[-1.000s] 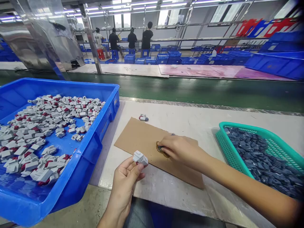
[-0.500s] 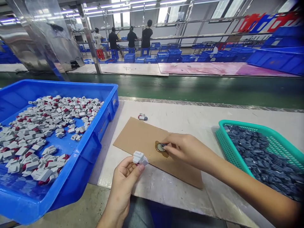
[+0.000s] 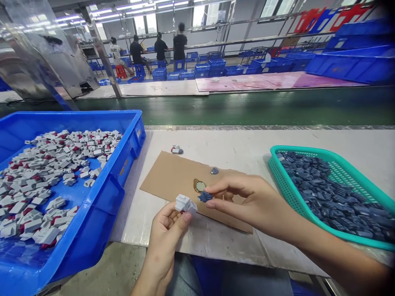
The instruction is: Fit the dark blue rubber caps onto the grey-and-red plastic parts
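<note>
My left hand (image 3: 168,230) pinches a white and red plastic part (image 3: 185,204) in front of the cardboard's near edge. Between the thumb and index finger of my right hand (image 3: 243,199) is a small dark blue piece (image 3: 204,197), just right of the white part and apart from it. Behind it, a round cap-like dish (image 3: 200,186) with a brown wet stain beside it sits on the brown cardboard (image 3: 166,172). Another dark blue piece (image 3: 214,170) lies near the cardboard's far edge. A white, red and dark part (image 3: 177,150) rests beyond the cardboard.
A blue bin (image 3: 115,164) of white and red parts stands at left. At right, a green basket (image 3: 274,164) holds dark blue pieces. A green conveyor belt (image 3: 216,109) runs behind the table. People (image 3: 180,45) work in the background.
My right hand has moved off the round dish toward my left hand, carrying the dark blue piece. The dish and a second dark blue piece on the cardboard are now uncovered. The view has shifted slightly.
</note>
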The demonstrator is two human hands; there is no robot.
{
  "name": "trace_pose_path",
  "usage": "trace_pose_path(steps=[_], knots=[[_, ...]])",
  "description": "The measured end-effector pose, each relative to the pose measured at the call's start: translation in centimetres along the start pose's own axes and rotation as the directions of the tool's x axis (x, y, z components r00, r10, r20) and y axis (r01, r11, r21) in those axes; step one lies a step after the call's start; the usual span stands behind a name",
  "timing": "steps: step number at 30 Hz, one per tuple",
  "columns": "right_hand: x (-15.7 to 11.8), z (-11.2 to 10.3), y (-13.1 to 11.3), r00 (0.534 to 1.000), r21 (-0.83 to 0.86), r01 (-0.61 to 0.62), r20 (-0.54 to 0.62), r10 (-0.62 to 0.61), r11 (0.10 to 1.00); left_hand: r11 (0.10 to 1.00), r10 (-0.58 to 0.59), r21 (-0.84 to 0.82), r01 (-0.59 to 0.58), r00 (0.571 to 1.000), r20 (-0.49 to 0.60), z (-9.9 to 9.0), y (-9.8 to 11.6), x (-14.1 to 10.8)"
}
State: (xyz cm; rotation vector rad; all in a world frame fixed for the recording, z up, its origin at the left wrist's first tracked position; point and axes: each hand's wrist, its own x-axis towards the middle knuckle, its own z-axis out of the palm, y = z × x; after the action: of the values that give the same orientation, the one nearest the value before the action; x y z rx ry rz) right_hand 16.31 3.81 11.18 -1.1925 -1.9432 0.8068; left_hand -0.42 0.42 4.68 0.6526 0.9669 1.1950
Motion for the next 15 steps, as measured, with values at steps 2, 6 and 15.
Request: trace_pose_path(steps=[2, 6, 15], knots=[[-0.17, 0.13, -0.19, 0.999, 0.048, 0.019, 0.028, -0.02, 0.999, 1.0, -0.012, -0.022, 0.012, 1.0, 0.015, 0.04, 0.05, -0.18], [-0.36, 0.31, -0.46, 0.997, 0.079, 0.067, 0.042, -0.07, 0.995, 0.999, -0.025, -0.042, 0.027, 0.998, 0.051, 0.09, 0.07, -0.36], [-0.66, 0.41, -0.73, 0.993, 0.054, 0.078, 0.088, -0.082, 0.996, 1.0, 0.004, -0.018, -0.003, 0.997, 0.076, -0.02, 0.19, -0.48]])
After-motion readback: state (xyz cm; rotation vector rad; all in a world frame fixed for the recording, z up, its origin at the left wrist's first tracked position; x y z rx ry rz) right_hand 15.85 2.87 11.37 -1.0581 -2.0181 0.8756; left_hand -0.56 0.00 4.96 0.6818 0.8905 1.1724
